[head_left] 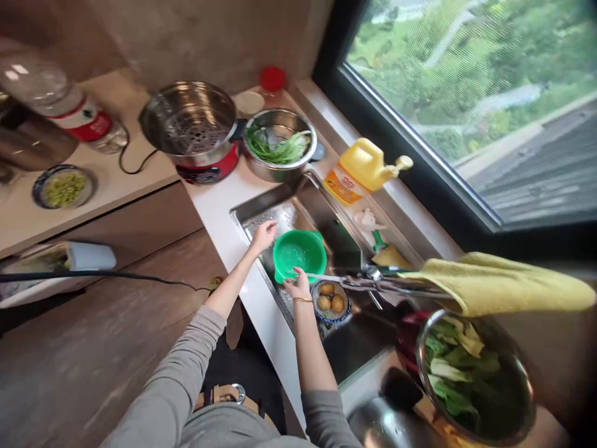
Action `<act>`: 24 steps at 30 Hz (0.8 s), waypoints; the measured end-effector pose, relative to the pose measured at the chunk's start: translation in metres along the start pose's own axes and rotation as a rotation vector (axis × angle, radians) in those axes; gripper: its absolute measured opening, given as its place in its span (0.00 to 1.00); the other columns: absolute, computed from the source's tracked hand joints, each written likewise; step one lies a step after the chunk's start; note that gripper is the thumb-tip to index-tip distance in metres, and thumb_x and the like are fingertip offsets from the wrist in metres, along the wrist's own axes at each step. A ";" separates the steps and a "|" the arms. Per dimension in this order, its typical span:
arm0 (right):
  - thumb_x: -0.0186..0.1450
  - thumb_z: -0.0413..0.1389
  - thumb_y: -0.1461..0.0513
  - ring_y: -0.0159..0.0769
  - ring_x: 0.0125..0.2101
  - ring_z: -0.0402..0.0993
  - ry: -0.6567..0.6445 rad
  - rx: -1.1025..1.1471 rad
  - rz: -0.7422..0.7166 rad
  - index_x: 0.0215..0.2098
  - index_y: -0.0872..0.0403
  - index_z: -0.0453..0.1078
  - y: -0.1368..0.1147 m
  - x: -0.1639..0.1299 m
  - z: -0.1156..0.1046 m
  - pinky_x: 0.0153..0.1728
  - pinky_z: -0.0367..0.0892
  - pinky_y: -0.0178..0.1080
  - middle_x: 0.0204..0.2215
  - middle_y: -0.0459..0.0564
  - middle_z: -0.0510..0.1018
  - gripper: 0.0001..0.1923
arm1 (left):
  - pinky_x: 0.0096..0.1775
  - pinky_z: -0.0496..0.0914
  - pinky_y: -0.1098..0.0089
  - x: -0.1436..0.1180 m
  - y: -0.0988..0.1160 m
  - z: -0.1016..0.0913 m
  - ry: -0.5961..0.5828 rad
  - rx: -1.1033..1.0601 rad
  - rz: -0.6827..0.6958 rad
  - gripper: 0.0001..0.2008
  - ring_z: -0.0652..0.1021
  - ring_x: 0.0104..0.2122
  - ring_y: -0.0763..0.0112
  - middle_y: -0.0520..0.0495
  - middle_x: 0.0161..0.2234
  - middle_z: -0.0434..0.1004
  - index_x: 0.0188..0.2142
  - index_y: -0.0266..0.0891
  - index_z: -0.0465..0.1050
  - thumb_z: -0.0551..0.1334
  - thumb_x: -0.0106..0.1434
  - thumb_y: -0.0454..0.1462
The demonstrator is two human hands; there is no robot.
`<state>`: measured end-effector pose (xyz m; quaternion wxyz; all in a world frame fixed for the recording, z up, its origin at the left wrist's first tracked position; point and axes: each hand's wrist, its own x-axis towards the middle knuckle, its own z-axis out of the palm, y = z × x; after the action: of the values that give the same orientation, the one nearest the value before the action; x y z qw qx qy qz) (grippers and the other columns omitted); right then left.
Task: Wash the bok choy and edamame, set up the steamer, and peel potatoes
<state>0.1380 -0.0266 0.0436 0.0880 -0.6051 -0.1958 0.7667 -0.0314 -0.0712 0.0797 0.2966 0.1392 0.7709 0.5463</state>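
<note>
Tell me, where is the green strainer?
The green strainer sits in the sink, mid-view, between the left hand and right hand, beside a small bowl of potatoes.

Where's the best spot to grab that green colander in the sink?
Grip the green colander by its rim, from above at the near edge, where the right hand already meets it. The bowl sits upright and open, so the rim is exposed; the left hand hovers by the far-left rim.

Soft daylight from window (466, 93) at right; interior moderately dim. Sink (345, 249) basin shadowed. Glare on steamer pot (189, 121). Strong wide-angle bending at edges; yellow cloth (504, 283) and plastic bottle (60, 102) blurred.
</note>
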 end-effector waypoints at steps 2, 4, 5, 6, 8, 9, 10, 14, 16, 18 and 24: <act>0.57 0.54 0.65 0.31 0.30 0.76 -0.095 -0.031 0.007 0.30 0.50 0.66 0.002 -0.022 0.049 0.34 0.73 0.36 0.27 0.43 0.76 0.03 | 0.53 0.69 0.60 -0.003 0.007 -0.041 0.044 -0.187 -0.047 0.10 0.78 0.46 0.63 0.39 0.46 0.79 0.41 0.35 0.78 0.61 0.60 0.32; 0.57 0.56 0.65 0.31 0.39 0.78 -0.316 -0.111 -0.087 0.38 0.48 0.71 0.010 -0.045 0.110 0.41 0.73 0.35 0.39 0.45 0.80 0.10 | 0.50 0.70 0.61 -0.011 0.010 -0.094 0.107 -0.364 -0.079 0.10 0.78 0.45 0.64 0.39 0.47 0.79 0.41 0.35 0.77 0.61 0.60 0.33; 0.57 0.57 0.65 0.32 0.43 0.77 -0.440 -0.177 -0.138 0.41 0.48 0.72 0.017 -0.055 0.144 0.45 0.72 0.36 0.43 0.46 0.80 0.13 | 0.49 0.71 0.61 -0.016 0.010 -0.125 0.155 -0.439 -0.079 0.11 0.78 0.45 0.65 0.39 0.47 0.78 0.42 0.36 0.77 0.61 0.60 0.33; 0.57 0.58 0.63 0.33 0.46 0.76 -0.546 -0.256 -0.172 0.43 0.48 0.72 0.028 -0.063 0.180 0.47 0.71 0.37 0.46 0.46 0.79 0.14 | 0.48 0.71 0.62 -0.020 0.009 -0.159 0.219 -0.499 -0.065 0.11 0.78 0.45 0.65 0.38 0.48 0.78 0.43 0.36 0.76 0.61 0.60 0.34; 0.57 0.60 0.60 0.36 0.48 0.75 -0.708 -0.411 -0.180 0.44 0.48 0.73 0.058 -0.076 0.255 0.48 0.70 0.41 0.46 0.48 0.79 0.15 | 0.48 0.71 0.65 -0.028 -0.001 -0.235 0.406 -0.579 -0.005 0.12 0.77 0.47 0.65 0.38 0.50 0.76 0.44 0.36 0.74 0.62 0.60 0.33; 0.57 0.60 0.60 0.38 0.48 0.75 -0.776 -0.470 -0.161 0.44 0.49 0.73 0.078 -0.079 0.294 0.48 0.71 0.43 0.45 0.49 0.80 0.15 | 0.47 0.71 0.66 -0.031 -0.010 -0.276 0.527 -0.604 0.015 0.13 0.77 0.48 0.65 0.38 0.50 0.75 0.45 0.37 0.73 0.61 0.60 0.33; 0.57 0.61 0.60 0.39 0.46 0.76 -0.833 -0.517 -0.131 0.44 0.49 0.72 0.100 -0.081 0.334 0.46 0.72 0.44 0.44 0.49 0.80 0.15 | 0.47 0.71 0.67 -0.031 -0.021 -0.318 0.662 -0.623 0.013 0.14 0.76 0.49 0.66 0.38 0.51 0.74 0.47 0.37 0.71 0.61 0.60 0.32; 0.56 0.60 0.63 0.37 0.37 0.78 -0.865 -0.699 -0.014 0.43 0.49 0.68 0.198 -0.076 0.491 0.39 0.76 0.47 0.39 0.48 0.79 0.16 | 0.44 0.72 0.72 -0.017 -0.077 -0.482 1.085 -0.636 -0.234 0.22 0.75 0.48 0.70 0.42 0.51 0.71 0.54 0.42 0.63 0.59 0.60 0.30; 0.58 0.58 0.64 0.34 0.34 0.77 -0.752 -0.840 -0.043 0.45 0.49 0.65 0.240 -0.069 0.559 0.38 0.76 0.48 0.39 0.47 0.77 0.16 | 0.39 0.73 0.73 -0.003 -0.104 -0.551 1.132 -0.625 -0.365 0.27 0.77 0.43 0.70 0.43 0.47 0.72 0.58 0.42 0.57 0.60 0.61 0.31; 0.59 0.57 0.65 0.33 0.33 0.76 -0.634 -0.950 -0.108 0.47 0.50 0.63 0.273 -0.061 0.613 0.37 0.76 0.48 0.41 0.48 0.75 0.18 | 0.36 0.74 0.71 0.011 -0.123 -0.604 1.089 -0.659 -0.462 0.29 0.78 0.36 0.72 0.46 0.41 0.73 0.60 0.42 0.54 0.60 0.61 0.32; 0.53 0.57 0.70 0.34 0.34 0.73 -0.516 -0.971 -0.242 0.44 0.51 0.65 0.317 -0.041 0.668 0.34 0.77 0.42 0.40 0.47 0.74 0.21 | 0.33 0.75 0.69 0.039 -0.152 -0.667 0.833 -0.598 -0.498 0.16 0.75 0.23 0.75 0.53 0.27 0.71 0.48 0.39 0.65 0.58 0.59 0.29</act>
<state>-0.4620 -0.4595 0.0787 -0.1642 -0.3424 -0.6094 0.6961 -0.4518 -0.6124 0.0792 0.1139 -0.3640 0.6443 0.6629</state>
